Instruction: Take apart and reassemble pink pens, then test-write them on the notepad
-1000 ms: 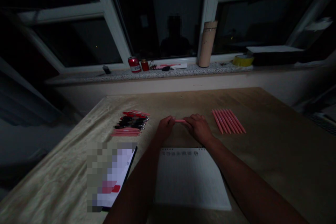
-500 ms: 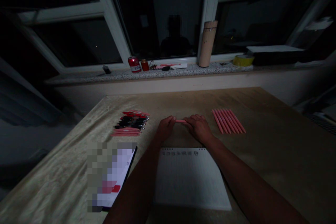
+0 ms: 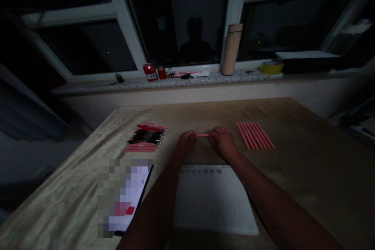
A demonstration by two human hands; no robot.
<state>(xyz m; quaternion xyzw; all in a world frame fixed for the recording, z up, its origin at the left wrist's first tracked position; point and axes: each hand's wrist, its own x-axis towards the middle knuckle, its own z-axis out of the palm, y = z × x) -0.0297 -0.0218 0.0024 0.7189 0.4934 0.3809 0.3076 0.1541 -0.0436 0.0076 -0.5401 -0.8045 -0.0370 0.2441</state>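
Observation:
A slim pink pen (image 3: 202,135) is held level between my two hands, above the far edge of the notepad. My left hand (image 3: 186,142) pinches its left end. On the other end, the fingers of my right hand (image 3: 223,140) are closed, hiding that part of the pen. Several pink pens (image 3: 255,135) lie side by side in a neat row to the right of my hands. Over on the left is a pile of pens (image 3: 146,136), with black, red and pink ones together.
A spiral notepad (image 3: 215,203) with small drawings along its top lies under my forearms. Left of it rests a tablet (image 3: 131,199), partly blurred out. On the windowsill (image 3: 205,81) stand a red can (image 3: 150,72), a small red jar (image 3: 161,72), a tan cylinder (image 3: 232,49) and yellow tape (image 3: 271,68).
My right fingers have shifted slightly on the pen, and a little more of its pink barrel shows. Both hands otherwise stay in the same place.

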